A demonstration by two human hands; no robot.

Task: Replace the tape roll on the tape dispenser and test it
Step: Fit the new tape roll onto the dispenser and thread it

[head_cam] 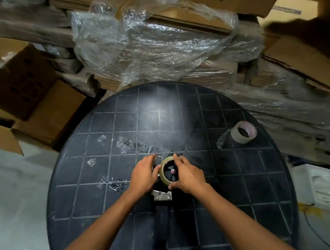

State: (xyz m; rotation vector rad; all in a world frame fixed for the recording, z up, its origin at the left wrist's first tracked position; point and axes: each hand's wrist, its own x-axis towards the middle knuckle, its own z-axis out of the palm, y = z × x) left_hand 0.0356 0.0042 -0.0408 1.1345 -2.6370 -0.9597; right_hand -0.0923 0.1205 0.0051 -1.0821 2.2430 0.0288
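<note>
A tape dispenser [162, 195] lies on the round black gridded table [233, 183], its black handle pointing toward me and its metal bracket showing. A tan tape roll [163, 181] sits on the dispenser's black hub, which has a small pink centre. My right hand [187, 175] wraps the roll's right side, fingers over its top edge and thumb below. Over on the dispenser's left side, my left hand [143, 173] grips the frame. A second tape roll [243, 131], pale with a cardboard core, rests apart at the table's right, with a loose clear strip trailing from it.
Bits of clear tape [126, 142] stick to the tabletop left of the dispenser. Cardboard boxes [35, 105] stand at the left, and plastic-wrapped stacks of flat cardboard [163, 40] rise behind the table. A white object [315, 184] sits on the floor at the right.
</note>
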